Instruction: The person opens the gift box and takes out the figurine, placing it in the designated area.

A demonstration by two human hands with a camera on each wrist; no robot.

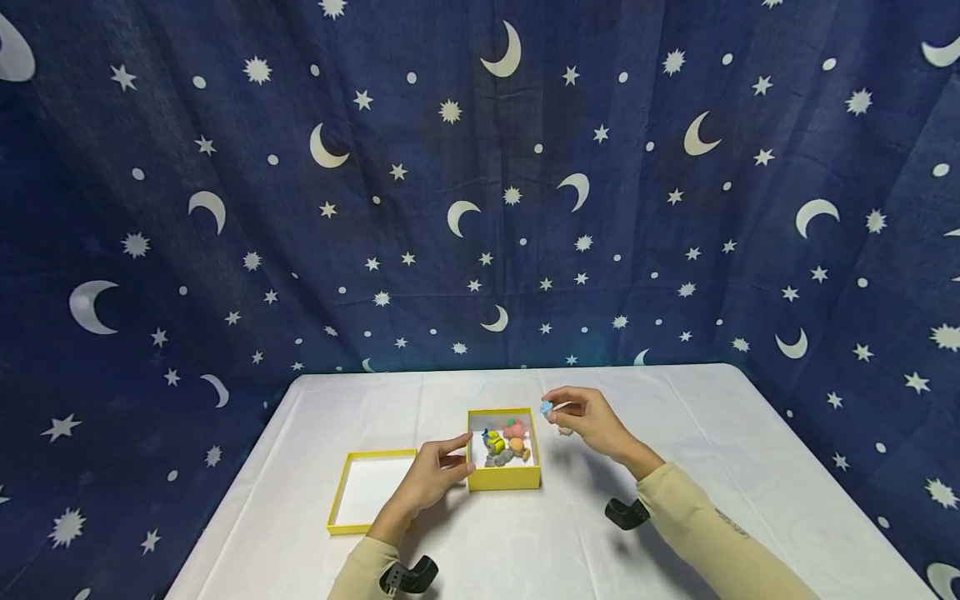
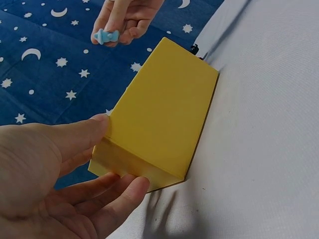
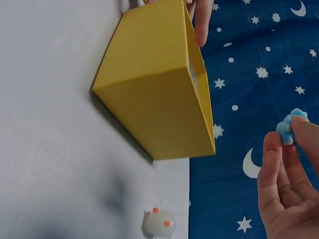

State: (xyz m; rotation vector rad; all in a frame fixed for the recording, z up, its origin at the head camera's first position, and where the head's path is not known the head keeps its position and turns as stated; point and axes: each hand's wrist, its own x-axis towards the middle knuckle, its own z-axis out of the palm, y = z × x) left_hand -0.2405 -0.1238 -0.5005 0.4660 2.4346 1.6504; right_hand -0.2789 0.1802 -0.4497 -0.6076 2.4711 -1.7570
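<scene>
An open yellow box (image 1: 503,477) stands on the table, with several small toy figures inside. My left hand (image 1: 435,477) holds its left wall, the thumb at the near corner and the fingers along the side. Among the contents are a yellow-and-blue figure (image 1: 492,442), a pink one (image 1: 515,429), an orange one (image 1: 519,449) and a grey one (image 1: 498,459). To the right of the box and above the table, my right hand (image 1: 588,419) pinches a small light-blue toy figure (image 3: 285,130) between thumb and fingers.
A yellow-edged lid (image 1: 371,490) with a white inside lies left of the box, beside my left forearm. A rounded white toy with orange spots (image 3: 160,222) sits on the white table (image 1: 675,417) under my right hand. A dark-blue moon-and-star curtain (image 1: 420,250) hangs behind.
</scene>
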